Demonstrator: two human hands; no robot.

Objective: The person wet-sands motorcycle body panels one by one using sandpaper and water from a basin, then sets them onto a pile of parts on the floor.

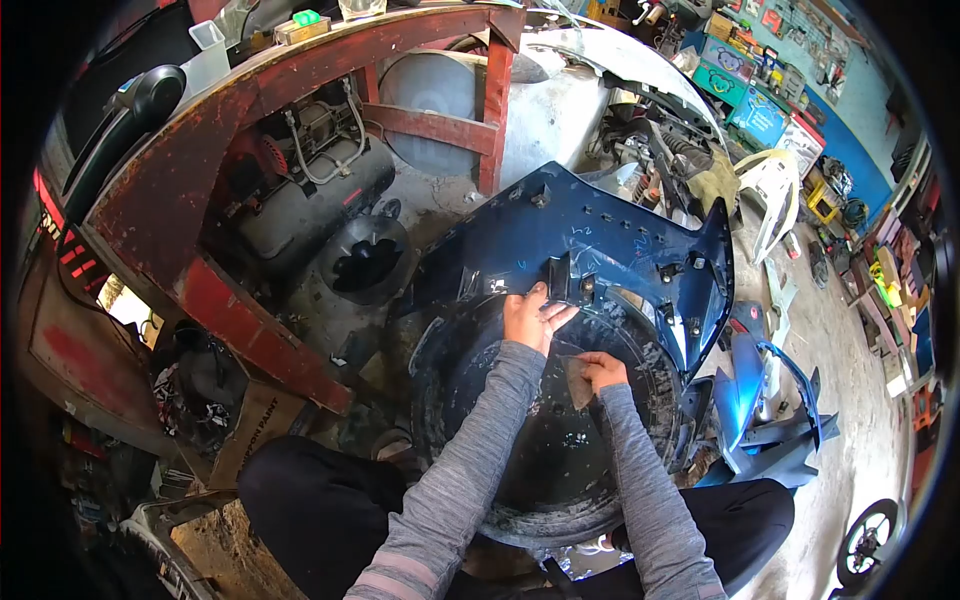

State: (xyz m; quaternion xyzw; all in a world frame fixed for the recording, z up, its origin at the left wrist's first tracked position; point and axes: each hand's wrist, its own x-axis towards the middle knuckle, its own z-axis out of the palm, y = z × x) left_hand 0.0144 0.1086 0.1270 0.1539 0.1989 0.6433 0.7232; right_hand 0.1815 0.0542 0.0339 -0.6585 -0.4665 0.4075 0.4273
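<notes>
Standing near blue panel: red bench

Two hands — one large dark-blue panel, one held scrap.

Round black tub on a worn concrete floor, as my feed shows it.
I see the tub toward 5 o'clock, the dark blue fairing panel overlapping its far rim at 1; I can't confirm the contact. On the floor, my view has glossy blue fairing pieces between 3 and 4, a cream frame between 2 and 3, a compressor tank at 10, and an open black container between 9 and 10.
</notes>
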